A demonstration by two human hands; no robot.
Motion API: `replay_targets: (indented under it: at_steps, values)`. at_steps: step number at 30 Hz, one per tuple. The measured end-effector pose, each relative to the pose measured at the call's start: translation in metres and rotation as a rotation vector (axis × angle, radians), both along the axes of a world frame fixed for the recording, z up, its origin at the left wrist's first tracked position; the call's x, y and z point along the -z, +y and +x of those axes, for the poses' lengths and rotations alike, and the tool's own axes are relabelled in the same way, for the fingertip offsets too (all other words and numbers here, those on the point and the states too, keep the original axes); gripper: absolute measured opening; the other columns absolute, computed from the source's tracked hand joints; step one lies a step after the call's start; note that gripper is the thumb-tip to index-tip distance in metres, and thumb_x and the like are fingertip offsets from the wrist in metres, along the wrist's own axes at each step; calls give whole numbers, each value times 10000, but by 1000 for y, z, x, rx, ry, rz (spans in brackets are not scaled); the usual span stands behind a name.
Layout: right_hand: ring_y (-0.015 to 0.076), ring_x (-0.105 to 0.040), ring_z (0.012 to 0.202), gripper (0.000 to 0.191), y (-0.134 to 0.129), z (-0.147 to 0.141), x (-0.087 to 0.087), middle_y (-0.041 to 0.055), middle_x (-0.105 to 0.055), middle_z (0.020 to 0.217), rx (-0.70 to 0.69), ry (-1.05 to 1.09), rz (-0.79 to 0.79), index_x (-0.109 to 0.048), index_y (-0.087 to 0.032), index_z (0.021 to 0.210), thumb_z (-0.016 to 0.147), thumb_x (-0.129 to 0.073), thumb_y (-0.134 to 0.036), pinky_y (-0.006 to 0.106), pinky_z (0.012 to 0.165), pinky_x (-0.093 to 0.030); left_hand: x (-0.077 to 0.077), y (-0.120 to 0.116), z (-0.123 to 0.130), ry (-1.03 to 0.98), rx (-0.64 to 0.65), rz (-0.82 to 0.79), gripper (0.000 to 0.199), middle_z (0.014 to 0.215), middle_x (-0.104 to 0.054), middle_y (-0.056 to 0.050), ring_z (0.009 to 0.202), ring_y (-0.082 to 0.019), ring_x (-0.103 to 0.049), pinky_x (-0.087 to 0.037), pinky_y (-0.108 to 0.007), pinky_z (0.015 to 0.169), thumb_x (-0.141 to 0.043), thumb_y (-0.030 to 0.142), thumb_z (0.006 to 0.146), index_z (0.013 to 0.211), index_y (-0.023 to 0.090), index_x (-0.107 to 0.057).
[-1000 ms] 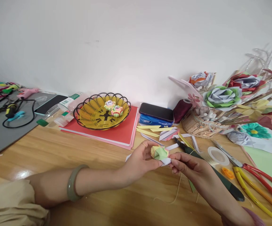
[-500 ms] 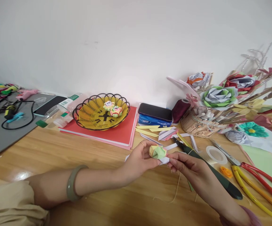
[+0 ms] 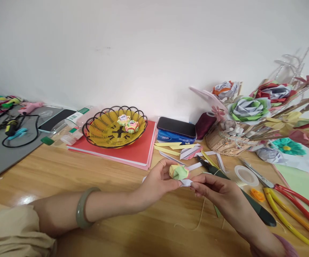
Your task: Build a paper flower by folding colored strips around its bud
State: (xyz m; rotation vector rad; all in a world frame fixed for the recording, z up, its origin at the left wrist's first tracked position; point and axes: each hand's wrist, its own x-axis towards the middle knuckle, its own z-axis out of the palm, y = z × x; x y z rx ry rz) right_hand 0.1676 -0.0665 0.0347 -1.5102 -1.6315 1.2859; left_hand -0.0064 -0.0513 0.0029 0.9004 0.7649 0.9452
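My left hand [image 3: 156,184] is closed around a small folded paper ball [image 3: 179,172] in yellow, green and pink, held over the wooden table. Beneath the ball a white paper piece [image 3: 186,182] sticks out, its left part under my left thumb. The fingertips of my right hand [image 3: 213,187] pinch the right end of this white piece. Behind my hands lie loose yellow strips [image 3: 167,151] and white strips [image 3: 209,154]. Two similar paper balls [image 3: 131,126] sit in a yellow woven basket [image 3: 98,130].
Red paper sheets [image 3: 111,156] lie under the basket. Dark-handled pliers [image 3: 261,212], red-handled scissors [image 3: 298,200] and a tape roll [image 3: 246,175] are on the right, near a holder [image 3: 226,144] of paper flowers. A phone [image 3: 176,127] rests on a blue pack [image 3: 175,137].
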Motion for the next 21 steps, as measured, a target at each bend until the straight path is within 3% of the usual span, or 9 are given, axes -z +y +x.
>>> replay_targets:
  at_steps: [15, 21]
  values:
    - [146, -528, 636, 283, 1, -2, -6, 5, -615, 692, -12, -5, -49, -660, -199, 702, 666, -629, -478, 241, 602, -434, -3, 1, 0, -15, 27, -34, 407, 932, -577, -30, 880, -140, -533, -393, -273, 788, -657, 95, 583, 941, 166, -476]
    - [144, -525, 659, 263, 1, 1, -1, 7, -609, 703, -96, 42, -90, -690, -207, 746, 705, -620, -457, 233, 598, -433, -5, 2, 0, -47, 30, -51, 391, 904, -590, -21, 860, -136, -534, -398, -263, 762, -676, 103, 560, 906, 164, -504]
